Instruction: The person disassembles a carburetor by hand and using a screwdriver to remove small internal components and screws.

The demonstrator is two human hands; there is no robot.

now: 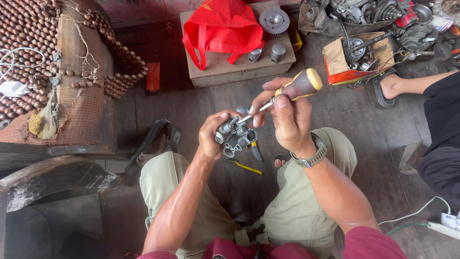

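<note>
In the middle of the head view, above the lap, a small grey metal part (235, 136) is gripped in the left hand (213, 136), whose fingers are wrapped around its left side. Just to the right and slightly farther, the right hand (287, 120) is clenched around a screwdriver (287, 93) with a dark handle and a yellow cap. The long axis of the screwdriver is seen to slope from the cap at the far right down to the tip at the near left, where the tip is set against the top of the metal part. Whether the tip is seated in a screw head cannot be told. Both hands are held close together, almost touching, well above the wooden floor (383, 192).

Open room is left on every side of the hands. Below them, between the knees, a yellow-handled tool (245, 167) is laid on the floor. Farther away a wooden block (225, 69) is placed, bearing a red bag (220, 24) and two small metal cylinders (266, 53). At the far right a cardboard box of gears (357, 55) and another person's sandalled foot (390, 86) are seen, well apart.
</note>
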